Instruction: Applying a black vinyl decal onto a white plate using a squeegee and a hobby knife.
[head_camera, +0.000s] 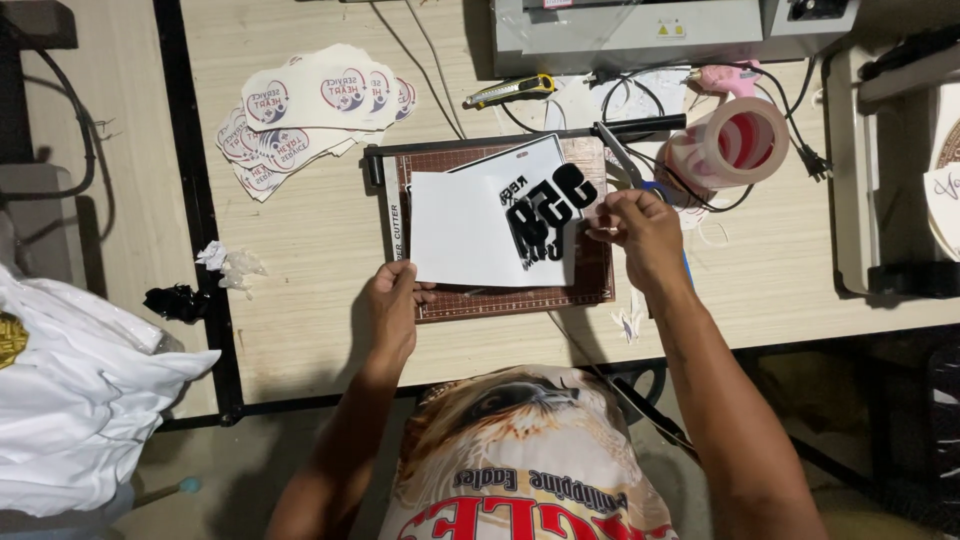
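The grip of the left hand (392, 300) was closed on the lower left corner of a white sheet (465, 232), thumb on top and fingers under the edge. The grip of the right hand (640, 228) was pinched on the right edge of that same sheet, fingertips together at about three o'clock from its black cut lettering (548, 212). The sheet lay flat across a brown paper cutter (500, 298) in the middle of the table (320, 250), with a second white plate-shaped card (520, 160) showing from beneath it at twelve o'clock. The cutter's black arm (520, 137) ran along its top edge.

At ten o'clock from the sheet, a loose pile of round-edged stickers (310, 115) was spread on the table. At twelve o'clock sat a grey machine (630, 30), and just in front of it a yellow and black utility knife (510, 91). At two o'clock, close to the right hand, a large roll of tape (730, 145) lay on its side, with a pink glue gun (728, 78) and black cables (790, 120) behind it. At nine o'clock, near the table's black edge, lay a crumpled white scrap (228, 265) and a crumpled black scrap (176, 301). Farther at eight o'clock, off the table, white cloth (80, 400) was heaped.
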